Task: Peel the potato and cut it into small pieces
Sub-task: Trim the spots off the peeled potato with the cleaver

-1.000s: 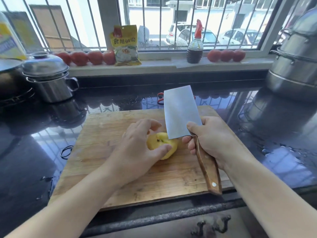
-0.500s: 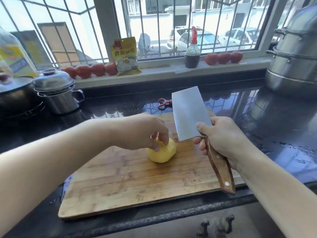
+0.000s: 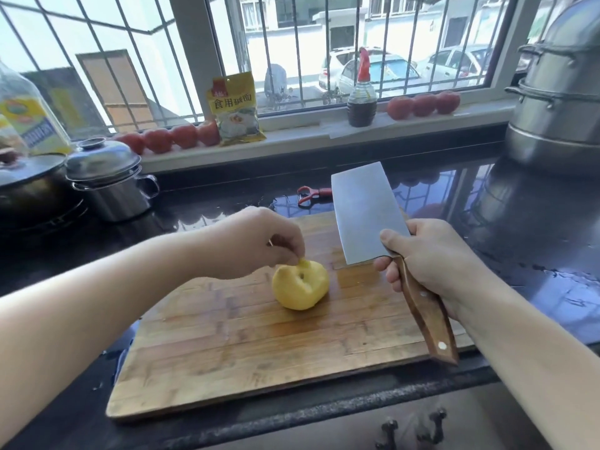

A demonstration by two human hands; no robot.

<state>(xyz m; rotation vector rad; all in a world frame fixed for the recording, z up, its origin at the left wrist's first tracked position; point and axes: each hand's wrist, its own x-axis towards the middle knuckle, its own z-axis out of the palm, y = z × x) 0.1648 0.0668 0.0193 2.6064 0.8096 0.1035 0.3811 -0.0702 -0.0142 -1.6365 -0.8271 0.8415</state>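
Since a moment ago your left hand (image 3: 259, 241) has lifted off the potato (image 3: 300, 284); its curled fingertips now pinch a small yellow scrap just above it, and the cored hollow shows on top. Your right hand (image 3: 431, 258) keeps its fingers wrapped round the cleaver (image 3: 365, 216) handle, blade raised beside the potato, apart from it. On the black wet counter (image 3: 519, 254), stacked steel steamers (image 3: 558, 102) stand at the right; a lidded steel pot (image 3: 110, 183) and a dark pan (image 3: 29, 190) stand at the left, contents hidden. You have the peeled potato lying whole on the wooden board (image 3: 259, 345). Tomatoes (image 3: 168, 138), a yellow packet (image 3: 235, 108) and a dark bottle (image 3: 362, 99) line the sill. A red peeler (image 3: 313, 193) lies behind the board.
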